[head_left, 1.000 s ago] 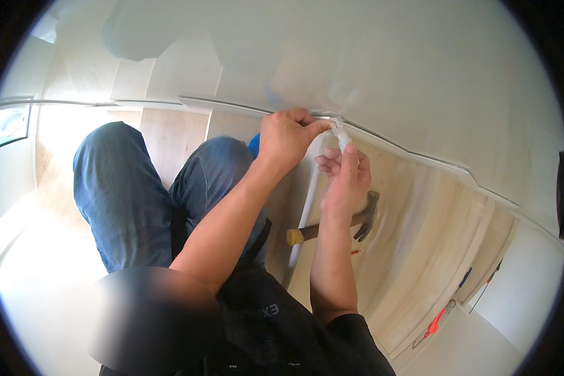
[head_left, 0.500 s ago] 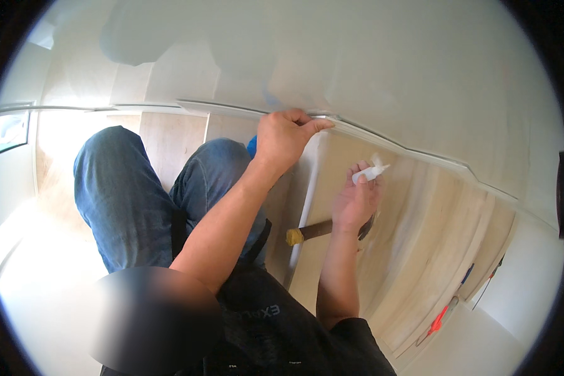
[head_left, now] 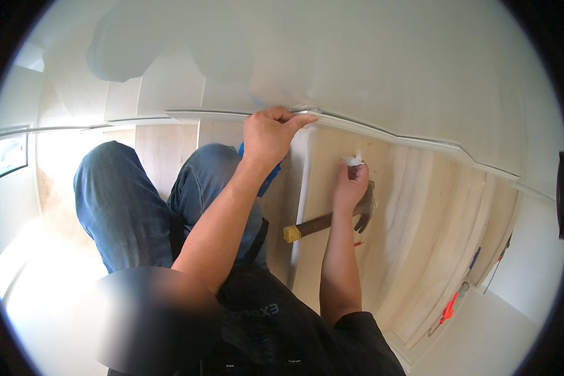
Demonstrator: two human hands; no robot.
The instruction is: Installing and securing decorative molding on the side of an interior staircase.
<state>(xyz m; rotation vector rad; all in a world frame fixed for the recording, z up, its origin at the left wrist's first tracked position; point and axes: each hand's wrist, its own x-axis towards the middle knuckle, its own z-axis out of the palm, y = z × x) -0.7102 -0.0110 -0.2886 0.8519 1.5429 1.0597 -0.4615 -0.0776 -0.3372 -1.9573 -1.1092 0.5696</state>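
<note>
My left hand (head_left: 268, 135) is closed at the white trim strip (head_left: 357, 130) along the foot of the glossy pale wall, fingers curled and thumb stretched along the strip's edge. My right hand (head_left: 352, 185) grips a small white squeeze bottle (head_left: 355, 161) over the wooden step, a little below the strip; fingers hide part of the bottle. Beneath the right forearm lies a hammer (head_left: 316, 226) with a dark handle and a yellow-wrapped end, its claw head beside the wrist.
Pale wooden steps (head_left: 413, 207) descend to the right. A tool with a red-orange handle (head_left: 446, 309) lies near the lower right edge, with a blue-handled one (head_left: 475, 258) close by. Something blue (head_left: 269, 180) sits beside my bent knee (head_left: 216, 172). The glossy wall (head_left: 388, 56) rises in front.
The right hand has turned and drawn in slightly, so less of the bottle shows and more of the hammer head is uncovered. My left hand stays at the strip while the view shifts a little.
</note>
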